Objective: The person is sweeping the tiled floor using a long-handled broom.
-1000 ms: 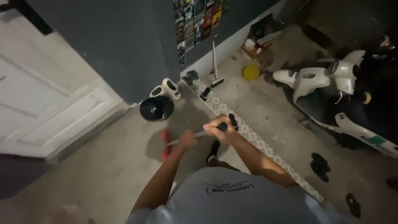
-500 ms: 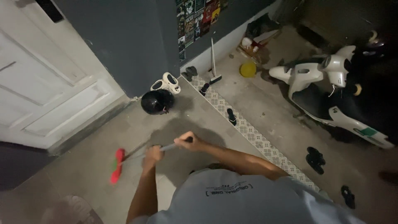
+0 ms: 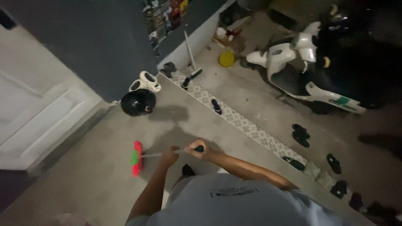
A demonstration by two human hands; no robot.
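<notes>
I see a bare grey concrete floor [image 3: 83,184] in a dim room, with a white panelled door [image 3: 37,113] at far left and a dark grey wall [image 3: 96,46] beside it. On the floor lies the red and green broom head [image 3: 136,158], its thin handle [image 3: 157,154] running right to my hands. My left hand [image 3: 169,155] is closed around the shaft; my right hand [image 3: 196,148] is wrapped around the dark grip at the top end. Above the broom, a black helmet [image 3: 137,102] sits by the wall corner, a white helmet [image 3: 145,81] just behind it. Coloured rectangular stickers [image 3: 165,14] cluster on the wall. A patterned tile strip [image 3: 243,123] crosses diagonally, with dark sandals [image 3: 300,134] scattered beyond. A second broom [image 3: 190,56] leans on the wall; a yellow round thing [image 3: 226,58] and a white scooter [image 3: 301,62] stand at right.
</notes>
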